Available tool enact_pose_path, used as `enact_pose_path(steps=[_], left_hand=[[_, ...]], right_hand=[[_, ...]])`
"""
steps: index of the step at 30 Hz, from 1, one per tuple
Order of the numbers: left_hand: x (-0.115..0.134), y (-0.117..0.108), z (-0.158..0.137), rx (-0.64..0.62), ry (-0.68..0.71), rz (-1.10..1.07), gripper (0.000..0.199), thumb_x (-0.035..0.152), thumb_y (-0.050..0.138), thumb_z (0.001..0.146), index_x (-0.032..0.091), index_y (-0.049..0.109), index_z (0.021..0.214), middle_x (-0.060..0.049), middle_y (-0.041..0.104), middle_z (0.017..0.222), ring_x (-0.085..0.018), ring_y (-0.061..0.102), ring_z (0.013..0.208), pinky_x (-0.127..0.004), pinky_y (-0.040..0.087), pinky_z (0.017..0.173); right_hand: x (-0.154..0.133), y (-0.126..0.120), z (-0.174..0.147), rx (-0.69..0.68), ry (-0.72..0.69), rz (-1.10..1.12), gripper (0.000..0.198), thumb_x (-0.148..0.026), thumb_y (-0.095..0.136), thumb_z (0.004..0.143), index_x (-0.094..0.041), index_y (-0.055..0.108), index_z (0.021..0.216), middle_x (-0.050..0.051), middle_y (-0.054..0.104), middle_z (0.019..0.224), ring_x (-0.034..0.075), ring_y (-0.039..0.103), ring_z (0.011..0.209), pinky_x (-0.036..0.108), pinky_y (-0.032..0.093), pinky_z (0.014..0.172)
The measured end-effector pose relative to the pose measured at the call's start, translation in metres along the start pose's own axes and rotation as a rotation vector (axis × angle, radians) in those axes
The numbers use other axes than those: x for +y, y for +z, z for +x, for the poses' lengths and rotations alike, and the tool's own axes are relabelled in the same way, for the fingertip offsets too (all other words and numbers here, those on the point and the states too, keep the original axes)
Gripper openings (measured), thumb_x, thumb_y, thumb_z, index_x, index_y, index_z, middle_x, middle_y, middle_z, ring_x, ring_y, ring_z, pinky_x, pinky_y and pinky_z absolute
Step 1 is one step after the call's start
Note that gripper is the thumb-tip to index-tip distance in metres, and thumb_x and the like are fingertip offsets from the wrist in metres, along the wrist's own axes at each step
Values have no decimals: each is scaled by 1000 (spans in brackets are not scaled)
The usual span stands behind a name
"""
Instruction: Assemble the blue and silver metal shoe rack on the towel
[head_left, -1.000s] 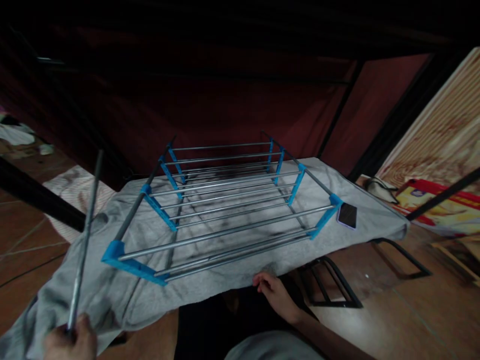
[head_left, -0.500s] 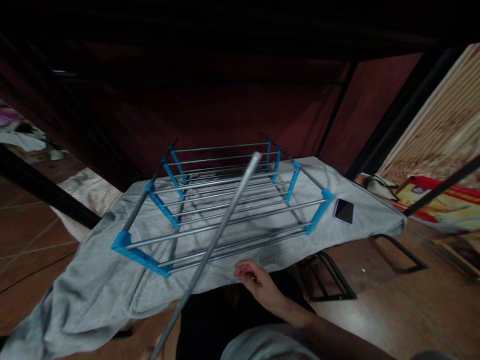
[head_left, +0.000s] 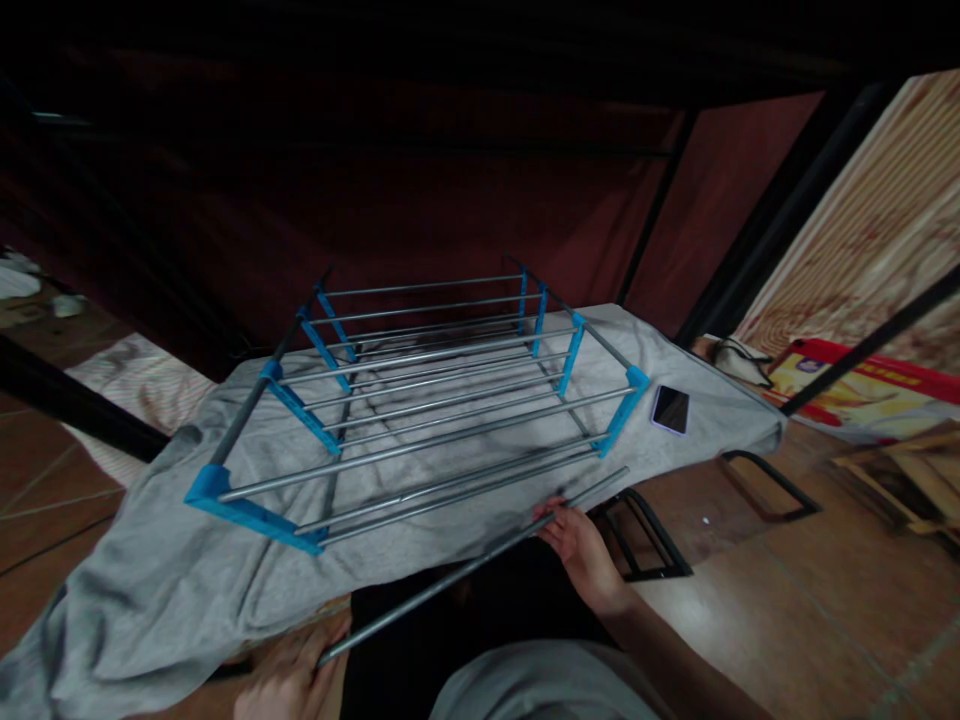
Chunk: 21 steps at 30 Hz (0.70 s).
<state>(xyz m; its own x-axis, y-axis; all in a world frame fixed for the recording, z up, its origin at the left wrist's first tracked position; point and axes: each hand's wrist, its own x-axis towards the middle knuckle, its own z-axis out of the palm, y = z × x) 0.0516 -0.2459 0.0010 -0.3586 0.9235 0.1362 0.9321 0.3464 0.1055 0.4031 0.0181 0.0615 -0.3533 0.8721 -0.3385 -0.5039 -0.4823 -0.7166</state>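
A grey metal rod point(head_left: 450, 578) slants across the space before my lap, below the front edge of a rack. Around its lower left end my left hand point(head_left: 289, 675) is closed. My right hand point(head_left: 576, 545) grips the rod near its other end, with the tip sticking out past the fingers. Beyond both hands stands the rack point(head_left: 442, 434), made of parallel metal rods joined by blue plastic brackets point(head_left: 255, 510). It rests on a grey blanket point(head_left: 195, 590) spread over a surface.
A phone point(head_left: 670, 410) lies on the blanket right of the rack. Black metal frames point(head_left: 652, 540) stand low at the right. Farther right are a red and yellow box point(head_left: 862, 385) and a wooden piece point(head_left: 915, 480). Dark posts and a dark red panel point(head_left: 450, 220) enclose the back.
The rod has swung down from a steep, raised slant to a flatter one. My right hand has moved right and taken hold of it. My left hand has come further into view.
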Motion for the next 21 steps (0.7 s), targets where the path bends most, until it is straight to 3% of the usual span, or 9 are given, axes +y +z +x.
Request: enact_pose_path(steps=[3, 7, 12, 14, 21], left_hand=[[14, -12, 21, 135, 183, 60, 37, 34, 37, 94, 24, 72, 103, -5, 77, 94, -20, 73, 82, -29, 55, 71], [53, -17, 49, 278, 354, 90, 40, 36, 34, 100, 20, 70, 94, -8, 75, 89, -20, 71, 81, -31, 54, 75], [108, -13, 78, 274, 423, 16, 31, 32, 39, 100, 20, 67, 103, -7, 72, 95, -20, 68, 87, -34, 52, 82], [124, -12, 88, 218, 447, -22, 29, 30, 40, 101, 20, 66, 106, -6, 71, 94, -20, 67, 88, -34, 51, 82], [140, -9, 117, 126, 406, -51, 27, 31, 41, 100, 21, 65, 110, -6, 68, 97, -21, 63, 91, -37, 51, 84]], right_hand=[[-4, -29, 19, 123, 3, 51, 22, -25, 79, 67, -23, 65, 84, 2, 73, 89, 18, 68, 87, 33, 53, 83], [-3, -41, 33, 133, 14, 64, 22, -27, 82, 67, -22, 65, 81, 2, 73, 90, 18, 69, 86, 34, 55, 82], [6, -33, 40, 82, 49, 94, 21, -27, 83, 68, -22, 65, 78, 2, 73, 89, 19, 69, 90, 35, 54, 86], [7, -31, 45, 77, 50, 91, 19, -27, 82, 68, -22, 65, 76, 2, 73, 89, 19, 68, 93, 35, 53, 88], [-7, -55, 67, 134, 51, 28, 11, -21, 72, 71, -23, 65, 80, 4, 73, 92, 20, 69, 93, 35, 55, 90]])
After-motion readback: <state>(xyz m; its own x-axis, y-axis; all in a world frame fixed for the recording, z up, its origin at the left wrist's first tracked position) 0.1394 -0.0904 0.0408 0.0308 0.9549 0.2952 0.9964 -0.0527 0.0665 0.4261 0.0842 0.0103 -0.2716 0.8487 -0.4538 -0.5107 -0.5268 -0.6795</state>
